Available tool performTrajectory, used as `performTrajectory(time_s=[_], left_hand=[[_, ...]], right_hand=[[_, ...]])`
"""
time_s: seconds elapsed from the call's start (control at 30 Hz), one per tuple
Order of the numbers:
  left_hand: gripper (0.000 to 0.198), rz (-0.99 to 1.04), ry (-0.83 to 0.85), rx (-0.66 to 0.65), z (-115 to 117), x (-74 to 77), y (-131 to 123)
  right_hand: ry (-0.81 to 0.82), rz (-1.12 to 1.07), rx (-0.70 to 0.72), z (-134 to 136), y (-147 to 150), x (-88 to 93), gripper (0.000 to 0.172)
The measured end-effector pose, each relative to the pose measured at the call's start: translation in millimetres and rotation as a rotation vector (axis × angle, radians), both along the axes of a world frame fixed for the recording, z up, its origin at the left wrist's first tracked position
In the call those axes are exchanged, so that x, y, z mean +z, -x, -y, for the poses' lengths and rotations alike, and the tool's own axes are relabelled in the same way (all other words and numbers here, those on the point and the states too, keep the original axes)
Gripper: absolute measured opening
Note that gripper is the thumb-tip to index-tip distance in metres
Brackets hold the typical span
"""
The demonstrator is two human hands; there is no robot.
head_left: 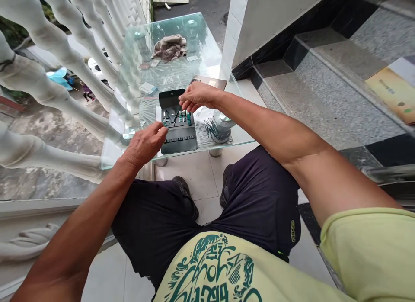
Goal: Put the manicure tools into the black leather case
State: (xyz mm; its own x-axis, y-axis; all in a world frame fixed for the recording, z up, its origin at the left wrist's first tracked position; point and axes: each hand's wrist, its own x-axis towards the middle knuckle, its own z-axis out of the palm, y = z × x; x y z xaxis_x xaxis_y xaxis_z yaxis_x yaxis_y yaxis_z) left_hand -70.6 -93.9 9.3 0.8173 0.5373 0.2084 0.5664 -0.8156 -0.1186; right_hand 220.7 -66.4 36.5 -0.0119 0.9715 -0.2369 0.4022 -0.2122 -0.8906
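Note:
A dark manicure case (179, 148) lies unfolded near the front edge of the glass table. Fastened inside it are nippers (173, 117) and several nail clippers (184, 116) with green parts. My left hand (145, 142) is at the left edge of the case, fingers curled and thumb and forefinger close together by a small ring-shaped handle. Over the raised flap's right side hovers my right hand (198, 95), its fingers bent in a pinch. Whatever either hand holds is hidden or too small to make out.
A clear jar (221, 128) with slim metal tools beside it stands right of the case. A crumpled cloth (170, 47), a small box (148, 88) and a phone-like slab (212, 82) lie farther back. White balusters (97, 79) border the left; stairs (337, 77) rise on the right.

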Motion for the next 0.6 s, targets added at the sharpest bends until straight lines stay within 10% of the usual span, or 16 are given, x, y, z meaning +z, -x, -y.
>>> performTrajectory(time_s=[0.6], left_hand=[[0.029,-0.181,0.055,0.009,-22,-24.0,-21]], right_hand=[[-0.12,0.443,-0.017,-3,-18,-22.7,0.017]])
